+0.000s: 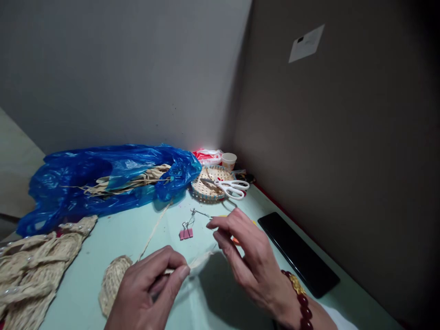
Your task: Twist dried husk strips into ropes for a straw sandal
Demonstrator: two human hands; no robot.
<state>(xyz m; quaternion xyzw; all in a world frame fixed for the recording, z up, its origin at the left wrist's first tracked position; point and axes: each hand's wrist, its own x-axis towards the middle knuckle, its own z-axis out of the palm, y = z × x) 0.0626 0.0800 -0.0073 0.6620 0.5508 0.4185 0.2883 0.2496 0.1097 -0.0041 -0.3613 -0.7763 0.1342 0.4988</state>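
My left hand (151, 286) is closed in a pinch on a pale straw strand (202, 260), whose frayed end sticks out to the right past the thumb. Just beyond that end, my right hand (250, 263) hovers with thumb and forefinger apart and nothing visible between them. A coiled oval straw piece (115, 280) lies on the table, partly hidden behind my left hand. From near it, a thin straw cord (155, 230) runs up toward the blue bag. A pink binder clip (186, 234) lies beyond both hands. An orange-handled item (236, 241) is mostly covered by my right hand.
A blue plastic bag (65, 167) with straw strands (130, 181) spreads along the back. White-handled scissors (233, 187) rest on a small woven basket (206, 196), near a paper cup (228, 160). Braided straw work (30, 275) lies left; a flat black object (299, 254) lies right, by the wall.
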